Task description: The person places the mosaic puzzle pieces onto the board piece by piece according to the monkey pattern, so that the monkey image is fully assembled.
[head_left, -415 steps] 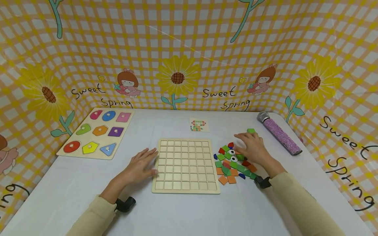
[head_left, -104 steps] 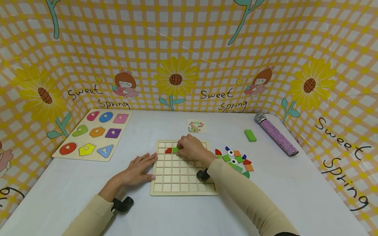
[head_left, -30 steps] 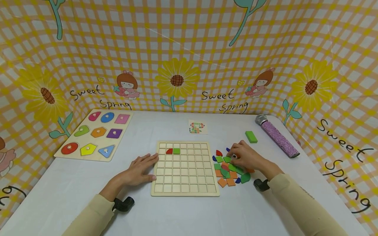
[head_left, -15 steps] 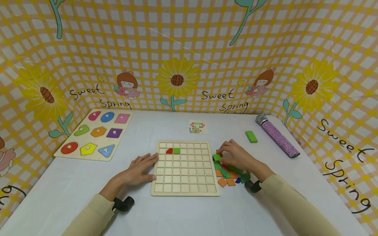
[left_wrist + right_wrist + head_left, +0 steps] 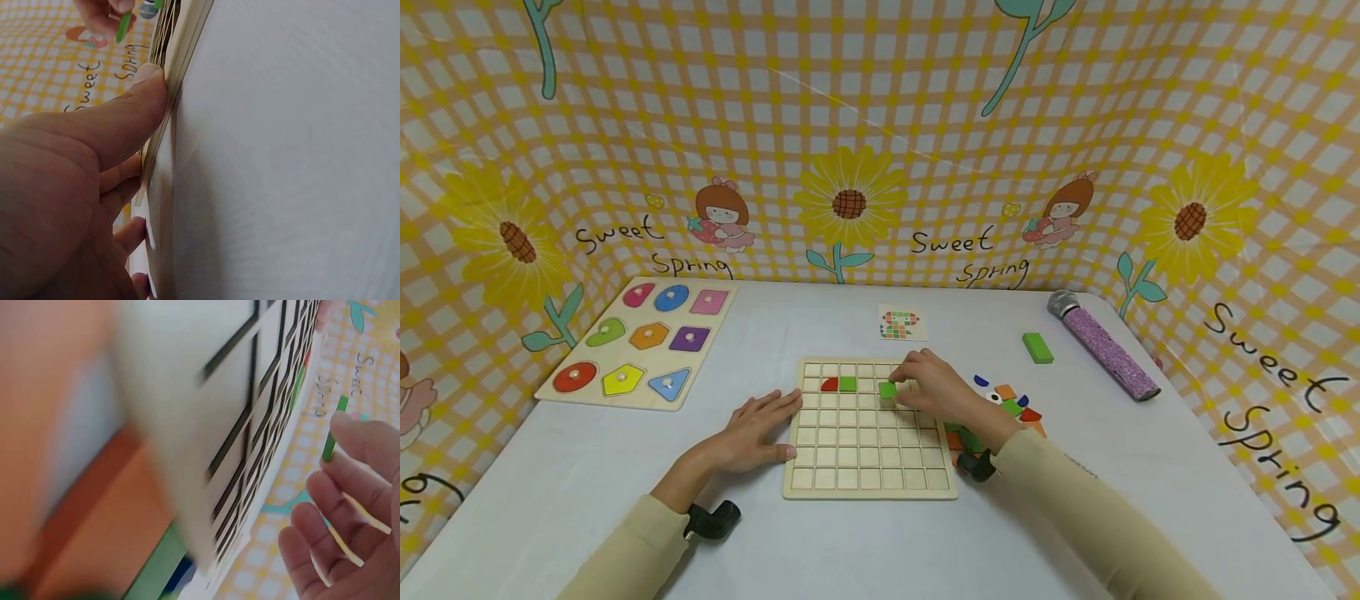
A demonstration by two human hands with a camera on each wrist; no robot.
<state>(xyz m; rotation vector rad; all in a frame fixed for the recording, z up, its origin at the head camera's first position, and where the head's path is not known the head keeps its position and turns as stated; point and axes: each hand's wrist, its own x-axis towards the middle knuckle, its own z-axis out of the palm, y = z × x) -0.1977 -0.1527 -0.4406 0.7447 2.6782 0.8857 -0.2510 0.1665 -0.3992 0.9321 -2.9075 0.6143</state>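
Observation:
A square wooden grid board lies on the table in the head view. Two pieces sit in its second row: a red quarter-round tile and, right beside it, a green square tile. My right hand is over the board's upper right part. Between thumb and index finger it pinches another green square tile, held above the cells; the right wrist view shows this tile edge-on. My left hand rests at the board's left edge with fingers spread, its thumb touching the rim in the left wrist view.
Loose coloured tiles lie right of the board, partly hidden by my right arm. A pattern card lies behind the board. A green block and a glittery microphone are at right, a shape puzzle at left.
Earlier, a red and a green tile were set on the board. In the last second my right hand took a green square tile from the pile and carried it left over the board.

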